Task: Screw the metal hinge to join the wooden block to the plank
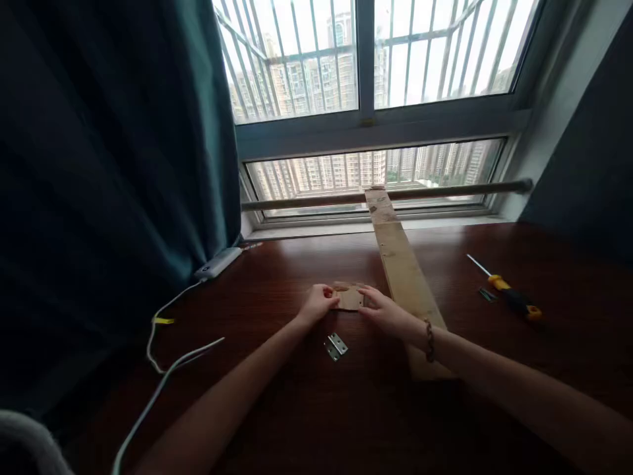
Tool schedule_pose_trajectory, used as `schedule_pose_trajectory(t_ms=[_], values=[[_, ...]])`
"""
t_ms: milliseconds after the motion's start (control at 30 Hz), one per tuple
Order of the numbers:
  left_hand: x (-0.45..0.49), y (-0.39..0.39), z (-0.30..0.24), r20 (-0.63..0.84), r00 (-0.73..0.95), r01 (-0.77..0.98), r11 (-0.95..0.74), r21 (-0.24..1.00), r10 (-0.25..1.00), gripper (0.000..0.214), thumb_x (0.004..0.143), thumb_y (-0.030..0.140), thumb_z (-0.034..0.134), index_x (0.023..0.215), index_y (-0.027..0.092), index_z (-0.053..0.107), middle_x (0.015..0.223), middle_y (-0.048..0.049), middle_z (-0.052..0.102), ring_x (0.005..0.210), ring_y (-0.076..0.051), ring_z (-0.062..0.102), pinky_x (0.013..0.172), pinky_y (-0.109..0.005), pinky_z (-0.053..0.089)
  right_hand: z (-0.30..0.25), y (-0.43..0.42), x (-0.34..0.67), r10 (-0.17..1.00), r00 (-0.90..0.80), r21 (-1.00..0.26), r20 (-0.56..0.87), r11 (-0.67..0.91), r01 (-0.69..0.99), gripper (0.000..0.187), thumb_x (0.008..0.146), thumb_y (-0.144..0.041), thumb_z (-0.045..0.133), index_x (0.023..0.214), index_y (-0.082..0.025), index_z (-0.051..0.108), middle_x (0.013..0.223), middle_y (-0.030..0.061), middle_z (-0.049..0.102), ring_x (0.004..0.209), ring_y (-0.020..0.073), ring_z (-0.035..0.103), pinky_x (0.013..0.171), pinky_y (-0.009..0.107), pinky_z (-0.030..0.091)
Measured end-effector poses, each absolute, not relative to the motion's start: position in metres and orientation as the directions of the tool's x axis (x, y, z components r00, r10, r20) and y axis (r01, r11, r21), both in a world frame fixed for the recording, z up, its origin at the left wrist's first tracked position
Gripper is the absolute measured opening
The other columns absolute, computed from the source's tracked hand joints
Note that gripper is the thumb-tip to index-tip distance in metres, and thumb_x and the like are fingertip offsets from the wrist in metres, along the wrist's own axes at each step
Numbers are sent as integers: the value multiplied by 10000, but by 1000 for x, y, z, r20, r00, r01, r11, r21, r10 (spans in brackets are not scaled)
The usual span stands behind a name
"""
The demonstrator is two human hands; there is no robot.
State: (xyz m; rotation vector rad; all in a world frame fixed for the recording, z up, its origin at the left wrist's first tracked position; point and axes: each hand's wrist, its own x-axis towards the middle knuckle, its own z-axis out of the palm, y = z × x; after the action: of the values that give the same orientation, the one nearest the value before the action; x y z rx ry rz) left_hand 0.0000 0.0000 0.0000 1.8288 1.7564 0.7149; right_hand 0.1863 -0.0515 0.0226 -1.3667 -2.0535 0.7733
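We have a dark blue curtain (123, 132) at left, a window (366, 66) (high-rise buildings (341, 39) beyond its bars (301, 58)) at far side, and daylight glossing the reddish-brown tabletop (297, 254).

- Worktop (346, 409): dark reddish-brown, wood-look surface, smooth and glossy, with window light gleaming on it.
- Long board (410, 277): pale bare wood, matt, its far end rough and scuffed.
- Small piece (350, 300): the same pale, matt, wood-like look, with a darker rough patch along its far edge.
- Hinge (338, 343): bright silvery metal, smooth and shiny.
- Screwdriver (500, 284): slim shiny metal shaft; yellow and black handle, apparently plastic.
- Curtain (123, 132): dark blue-green cloth, soft folds with a faint sheen.
- Power strip (218, 263): pale, smooth plastic.
- Window frame (366, 59): grey, smooth, metal-looking, around clear glass.
- Rail (445, 191): smooth and dull; its material is unclear.
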Motion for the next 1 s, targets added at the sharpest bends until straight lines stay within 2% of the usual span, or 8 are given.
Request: schedule_pose_trajectory(t_ms=[100,200,267,367,567,700,867,1000], values=[[-1,2,0,10,37,740,-34,671,999,256,612,297,645,802,126,659,794,-84,688,726,-197,622,641,-256,427,32,-82,183,689,-676,-587,262,670,455,405,816,-104,456,1217,-143,494,1288,136,457,1197,218,417,1017,369,344],[-3,5,-3,2,27,712,-20,702,1000,211,587,271,669,741,130,638,748,-73,676,693,-193,611,619,-261,422,31,-106,178,509,-829,-399,230,827,397,333,867,-224,448,1185,-176,535,1265,147,465,1172,258,427,960,382,397],[-3,8,-6,-1,-1,664,1,748,1000,196,558,239,693,701,131,615,723,-67,664,674,-185,600,607,-261,420,25,-116,173,512,-834,-279,205,847,451,344,869,-289,463,1176,-154,542,1257,183,453,1181,305,398,944,417,400],[-3,11,-8,-6,-39,569,27,822,999,183,529,183,709,651,135,581,671,-49,639,638,-169,582,587,-258,416,18,-120,167,543,-816,-200,199,838,509,302,871,-261,461,1109,-111,570,1182,187,503,1136,289,429,899,368,434],[1,8,-5,3,-52,377,17,926,999,197,528,117,698,662,134,555,659,-36,613,615,-153,567,584,-261,422,15,-109,164,639,-755,-210,146,766,608,150,843,-145,475,815,-133,622,881,96,598,850,193,535,744,274,442],[3,5,-2,25,-21,286,-18,958,999,219,534,118,696,697,129,549,682,-39,615,638,-153,571,609,-268,431,20,-105,166,743,-659,-269,116,662,700,66,797,-125,523,821,-128,585,873,85,597,793,180,540,703,263,420],[4,1,1,19,7,166,-20,986,1000,266,534,176,717,736,127,550,705,-36,616,637,-144,569,605,-264,431,23,-103,170,794,-596,-399,118,588,704,201,705,-122,617,891,-142,541,871,55,588,820,186,531,710,258,401],[5,-1,3,6,12,101,-7,995,1000,299,521,205,732,744,126,549,717,-34,615,630,-138,566,596,-258,428,22,-99,174,840,-538,-541,72,486,686,371,625,-139,696,962,-151,541,986,69,545,803,163,534,685,236,405]])
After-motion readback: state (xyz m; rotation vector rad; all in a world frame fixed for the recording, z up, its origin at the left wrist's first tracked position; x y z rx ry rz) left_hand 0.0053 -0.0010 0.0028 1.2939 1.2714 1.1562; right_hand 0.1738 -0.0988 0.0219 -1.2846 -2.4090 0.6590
